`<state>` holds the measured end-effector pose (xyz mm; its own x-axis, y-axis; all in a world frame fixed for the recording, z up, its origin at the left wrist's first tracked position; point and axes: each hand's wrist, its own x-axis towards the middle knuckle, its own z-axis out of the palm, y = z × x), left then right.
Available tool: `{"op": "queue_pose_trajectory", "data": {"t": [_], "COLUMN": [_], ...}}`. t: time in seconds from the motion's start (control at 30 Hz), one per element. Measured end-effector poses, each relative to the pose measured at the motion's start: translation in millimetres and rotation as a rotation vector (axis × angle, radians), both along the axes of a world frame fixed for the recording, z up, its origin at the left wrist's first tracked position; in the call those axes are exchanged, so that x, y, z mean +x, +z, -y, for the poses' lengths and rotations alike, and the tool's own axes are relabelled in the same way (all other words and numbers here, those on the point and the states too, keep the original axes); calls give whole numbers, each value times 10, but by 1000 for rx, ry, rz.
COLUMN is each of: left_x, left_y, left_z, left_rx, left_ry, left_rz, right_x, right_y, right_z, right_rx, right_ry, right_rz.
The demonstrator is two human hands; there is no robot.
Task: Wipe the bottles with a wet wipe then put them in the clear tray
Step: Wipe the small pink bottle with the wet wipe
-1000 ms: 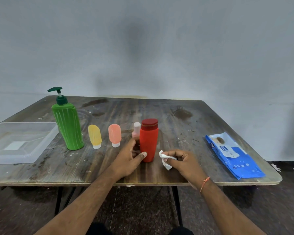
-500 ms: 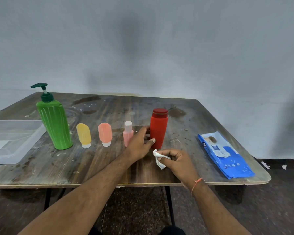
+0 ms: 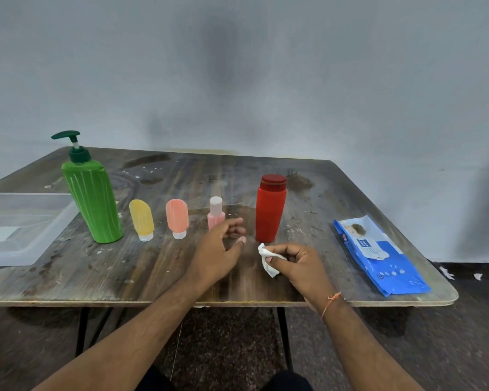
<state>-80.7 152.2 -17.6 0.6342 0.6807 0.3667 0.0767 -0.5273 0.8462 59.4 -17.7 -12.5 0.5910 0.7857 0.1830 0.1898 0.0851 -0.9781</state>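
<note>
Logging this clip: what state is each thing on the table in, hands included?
Green pump bottle: upright on table.
Yellow tube: standing on cap.
Peach tube: standing on cap.
Pink bottle: upright, capped.
Red bottle: upright, capped, not held.
Clear tray: holds no bottles.
Wipe: crumpled, pinched by right hand.
Left hand: open, holding nothing.
Blue wipes pack: lying flat.

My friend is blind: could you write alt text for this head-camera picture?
A person's right hand pinches a white wet wipe beside an upright red bottle; the open left hand hovers nearby. Four more bottles and a clear tray stand leftward on the wooden table.
</note>
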Motion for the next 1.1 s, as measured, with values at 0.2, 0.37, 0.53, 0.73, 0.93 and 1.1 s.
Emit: {"op": "queue_pose_trajectory", "data": {"t": [0.2, 0.37, 0.53, 0.73, 0.93, 1.1], "left_x": [-354, -255, -48, 62, -36, -140], "left_y": [-19, -6, 44, 111, 79, 160], "left_z": [-27, -90, -298, -317, -257, -156], "left_rx": [106, -89, -182, -153, -417, -997], "left_ry": [264, 222, 165, 164, 13, -149], "left_rz": [130, 98, 45, 24, 255, 550], "right_x": [-36, -93, -110, -100, -261, -408], "right_y": [13, -10, -14, -38, -27, -83], "right_z": [-62, -124, -167, -190, -359, -611], "right_rx": [-29, -31, -57, -80, -21, 62], "right_ry": [20, 30, 28, 11, -5, -20], "right_rz": [29, 38, 60, 46, 23, 110]}}
